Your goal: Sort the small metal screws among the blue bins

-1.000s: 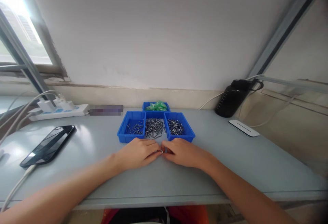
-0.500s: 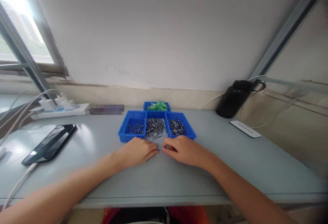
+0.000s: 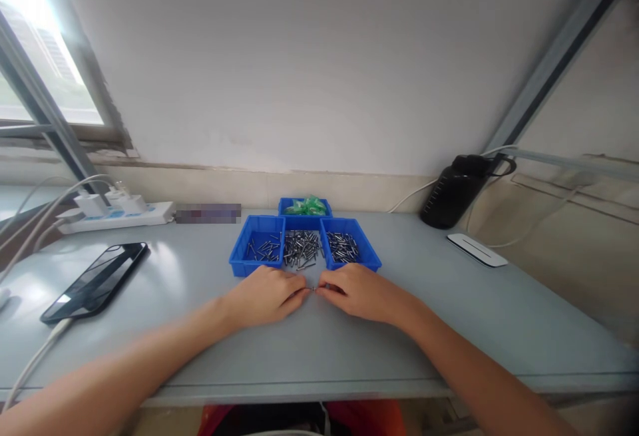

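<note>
My left hand (image 3: 273,295) rests low over the table, thumb and forefinger pinched. Facing it, my right hand (image 3: 355,293) pinches from the other side. Between the fingertips sits a small, thin metal fastener (image 3: 313,289), gripped at both ends; its exact kind is too small to tell. Just beyond the hands lies a loose pile of metal fasteners (image 3: 302,248). It is flanked by a left blue bin (image 3: 240,264) with a scattering of thin fasteners and a right blue bin (image 3: 369,256) that is fuller.
Behind the pile, another blue bin (image 3: 285,204) holds green plastic packets (image 3: 308,206). At left lie a phone (image 3: 97,281) with its cable and a white power strip (image 3: 154,213). At right are a black bottle (image 3: 454,193) and a flat white device (image 3: 476,250).
The fingertips of both hands have come slightly closer together, and less of the fastener shows between them. The bins and the pile stay as they were.
</note>
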A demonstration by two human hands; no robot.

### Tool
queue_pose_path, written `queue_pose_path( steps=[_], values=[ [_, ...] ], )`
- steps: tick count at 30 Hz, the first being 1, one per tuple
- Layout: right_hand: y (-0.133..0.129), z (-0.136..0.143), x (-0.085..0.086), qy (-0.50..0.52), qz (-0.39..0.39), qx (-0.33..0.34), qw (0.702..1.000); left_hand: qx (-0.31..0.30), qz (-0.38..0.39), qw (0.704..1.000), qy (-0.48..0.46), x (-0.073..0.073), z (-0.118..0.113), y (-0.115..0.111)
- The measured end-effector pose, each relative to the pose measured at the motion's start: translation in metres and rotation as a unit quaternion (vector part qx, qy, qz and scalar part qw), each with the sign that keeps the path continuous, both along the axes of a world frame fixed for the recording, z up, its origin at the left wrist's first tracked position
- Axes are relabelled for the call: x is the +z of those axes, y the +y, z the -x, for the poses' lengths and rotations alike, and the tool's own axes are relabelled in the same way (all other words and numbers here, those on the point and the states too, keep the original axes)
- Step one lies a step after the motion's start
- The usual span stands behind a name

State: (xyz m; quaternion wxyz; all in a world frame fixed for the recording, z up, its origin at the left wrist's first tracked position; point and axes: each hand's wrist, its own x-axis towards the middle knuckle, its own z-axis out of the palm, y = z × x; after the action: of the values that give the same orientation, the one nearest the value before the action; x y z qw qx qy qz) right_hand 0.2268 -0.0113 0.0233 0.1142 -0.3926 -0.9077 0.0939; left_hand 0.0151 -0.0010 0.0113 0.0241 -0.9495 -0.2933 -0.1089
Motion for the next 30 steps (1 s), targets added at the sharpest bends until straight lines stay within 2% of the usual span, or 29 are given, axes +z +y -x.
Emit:
queue_pose_path(
  steps=[9, 19, 24, 30],
  values=[
    [-0.0008, 0.0016, -0.0030, -0.004, 0.009, 0.027, 1.000, -0.005, -0.028, 0.999, -0.018, 0.0004, -0.0001, -0.0003],
    [0.0018, 0.0032, -0.0069, -0.003, 0.039, 0.041, 0.998, -0.063, -0.025, 0.996, -0.053, -0.0017, 0.0013, 0.0027],
    [0.0021, 0.0049, -0.0078, -0.011, 0.025, 0.035, 0.999, -0.085, -0.020, 0.995, -0.052, -0.0015, 0.0015, 0.0012],
    [-0.0003, 0.0036, -0.0055, -0.001, 0.031, 0.025, 0.999, -0.052, -0.011, 0.997, -0.047, -0.0015, -0.0002, -0.0023]
  ],
)
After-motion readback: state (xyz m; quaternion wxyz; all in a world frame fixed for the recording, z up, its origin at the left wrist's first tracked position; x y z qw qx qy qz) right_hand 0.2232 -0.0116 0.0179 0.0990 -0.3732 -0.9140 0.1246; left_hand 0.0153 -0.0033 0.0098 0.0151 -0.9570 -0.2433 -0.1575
